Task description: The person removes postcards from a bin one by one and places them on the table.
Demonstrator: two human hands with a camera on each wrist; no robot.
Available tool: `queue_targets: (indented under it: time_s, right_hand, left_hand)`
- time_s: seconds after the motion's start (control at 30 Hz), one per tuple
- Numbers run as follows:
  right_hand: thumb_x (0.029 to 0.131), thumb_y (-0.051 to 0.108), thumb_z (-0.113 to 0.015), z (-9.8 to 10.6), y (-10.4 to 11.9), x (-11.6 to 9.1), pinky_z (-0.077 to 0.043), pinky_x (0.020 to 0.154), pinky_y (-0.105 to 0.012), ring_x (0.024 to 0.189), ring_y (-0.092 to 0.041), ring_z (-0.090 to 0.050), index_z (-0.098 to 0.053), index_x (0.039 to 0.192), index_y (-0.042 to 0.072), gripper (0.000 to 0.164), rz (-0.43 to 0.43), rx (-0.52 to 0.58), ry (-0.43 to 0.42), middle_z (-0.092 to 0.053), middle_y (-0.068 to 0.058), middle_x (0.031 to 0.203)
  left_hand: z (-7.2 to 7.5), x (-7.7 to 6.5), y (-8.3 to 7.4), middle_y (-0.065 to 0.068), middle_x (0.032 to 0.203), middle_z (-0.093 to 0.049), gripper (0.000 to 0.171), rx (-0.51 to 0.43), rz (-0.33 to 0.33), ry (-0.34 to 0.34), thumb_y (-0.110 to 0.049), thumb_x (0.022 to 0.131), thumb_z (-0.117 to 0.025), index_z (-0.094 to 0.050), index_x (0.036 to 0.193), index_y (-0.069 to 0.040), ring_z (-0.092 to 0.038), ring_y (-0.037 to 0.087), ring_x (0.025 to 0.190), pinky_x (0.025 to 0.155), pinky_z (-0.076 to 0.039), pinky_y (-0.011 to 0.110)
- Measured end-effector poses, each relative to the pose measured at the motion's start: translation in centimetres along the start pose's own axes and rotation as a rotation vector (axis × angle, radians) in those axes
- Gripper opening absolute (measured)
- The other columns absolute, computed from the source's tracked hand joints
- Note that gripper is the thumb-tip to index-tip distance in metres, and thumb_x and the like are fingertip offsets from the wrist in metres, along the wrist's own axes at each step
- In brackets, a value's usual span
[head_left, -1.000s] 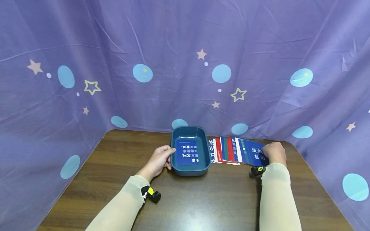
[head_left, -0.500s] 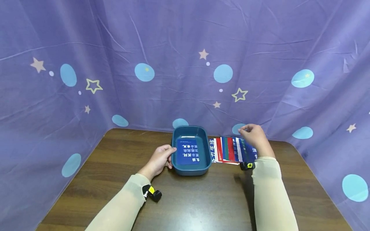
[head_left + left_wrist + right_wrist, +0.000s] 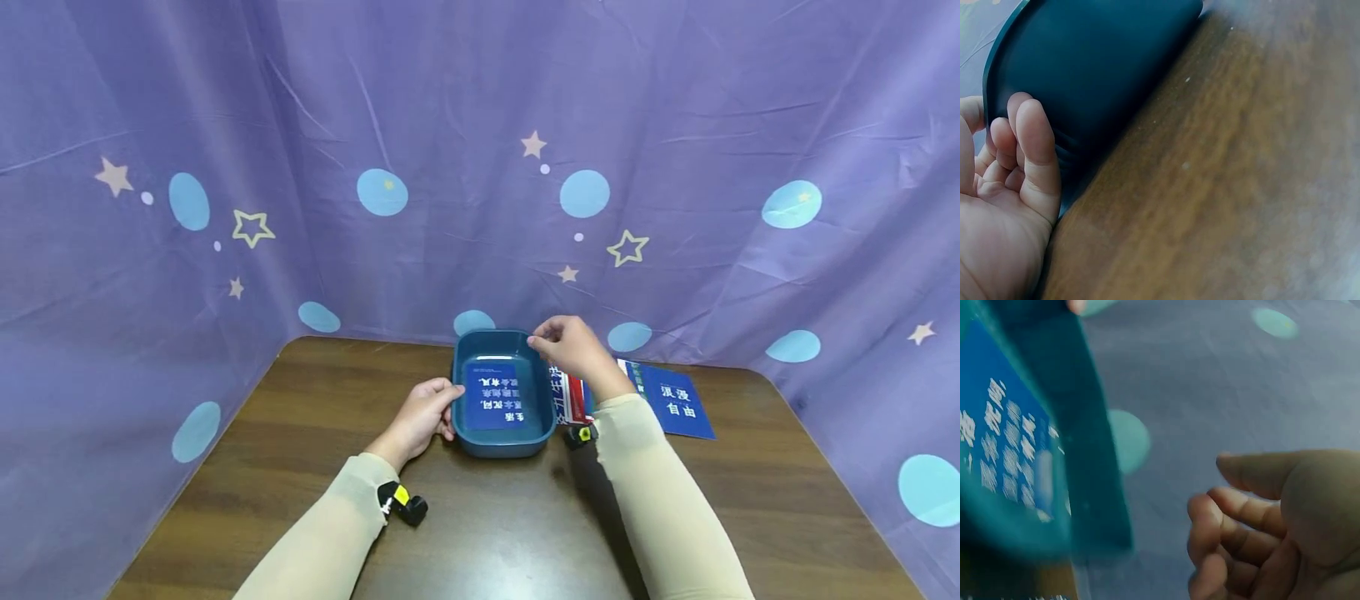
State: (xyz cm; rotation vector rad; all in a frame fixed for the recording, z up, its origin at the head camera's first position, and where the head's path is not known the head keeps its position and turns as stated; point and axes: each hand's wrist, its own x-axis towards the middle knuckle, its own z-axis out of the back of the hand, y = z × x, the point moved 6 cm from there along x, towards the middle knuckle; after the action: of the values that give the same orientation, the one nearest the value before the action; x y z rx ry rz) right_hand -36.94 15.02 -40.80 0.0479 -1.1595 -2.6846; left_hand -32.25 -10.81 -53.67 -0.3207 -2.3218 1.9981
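Observation:
My left hand (image 3: 422, 421) grips the left side of a dark teal dish (image 3: 498, 445), thumb over its rim and fingers against the outer wall, as the left wrist view shows. Inside the dish lies a blue card (image 3: 491, 398) with white characters. My right hand (image 3: 576, 346) is in the air by the dish's right rim. In the right wrist view its thumb stands apart from the loosely curled fingers (image 3: 1207, 519), with nothing between them. Beneath the right hand and sleeve, a row of overlapping cards (image 3: 573, 398) is partly hidden; a blue card (image 3: 678, 402) shows at its right end.
The wooden table (image 3: 480, 533) reaches back to a purple curtain (image 3: 465, 167) printed with stars and dots, which surrounds it at the back and both sides. The card row lies close along the dish's right side.
My right hand has moved left from the right end of the card row, over the cards, to the dish's right rim. The left hand keeps its grip on the dish.

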Motion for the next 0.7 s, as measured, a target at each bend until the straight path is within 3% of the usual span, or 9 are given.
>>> queue_targets:
  time_s: [0.1,0.27,0.47,0.7]
  right_hand:
    - [0.101,0.029,-0.075,-2.7,1.0,1.5,-0.064,0.06,-0.037,0.071,-0.027,-0.074,-0.073,0.115,0.004,0.029,-0.032,-0.053,0.111,-0.077,-0.015,0.088]
    - [0.098,0.037,-0.078,-6.7,1.7,3.2,-0.069,0.061,-0.043,0.071,-0.029,-0.076,-0.067,0.129,-0.001,0.05,-0.123,-0.271,0.259,-0.076,-0.018,0.093]
    - [0.092,0.049,-0.082,-9.6,1.7,3.9,-0.065,0.092,-0.052,0.094,-0.026,-0.073,-0.069,0.132,0.002,0.063,-0.111,-0.514,0.29,-0.078,-0.013,0.115]
    - [0.079,0.06,-0.089,-10.9,1.2,3.9,-0.06,0.106,-0.056,0.11,-0.03,-0.071,-0.063,0.143,0.004,0.089,-0.227,-0.536,0.333,-0.075,-0.016,0.129]
  left_hand:
    - [0.0,0.0,0.3,0.0,0.056,-0.05,0.031,-0.002,0.005,-0.001,-0.018,0.104,-0.066,-0.053,0.083,0.001,-0.054,0.014,0.04,0.037,-0.052,0.026]
    - [-0.1,0.0,0.3,0.0,0.056,-0.05,0.031,-0.006,-0.008,-0.009,-0.018,0.104,-0.066,-0.054,0.084,0.003,-0.054,0.013,0.039,0.036,-0.052,0.025]
    - [-0.1,-0.2,0.3,0.0,0.055,-0.049,0.032,-0.004,0.006,-0.007,-0.017,0.104,-0.065,-0.052,0.085,0.006,-0.054,0.014,0.039,0.036,-0.052,0.025]
    - [-0.1,-0.2,-0.1,0.0,0.056,-0.049,0.036,-0.003,0.0,-0.004,-0.017,0.103,-0.066,-0.049,0.089,0.011,-0.055,0.014,0.039,0.035,-0.052,0.025]
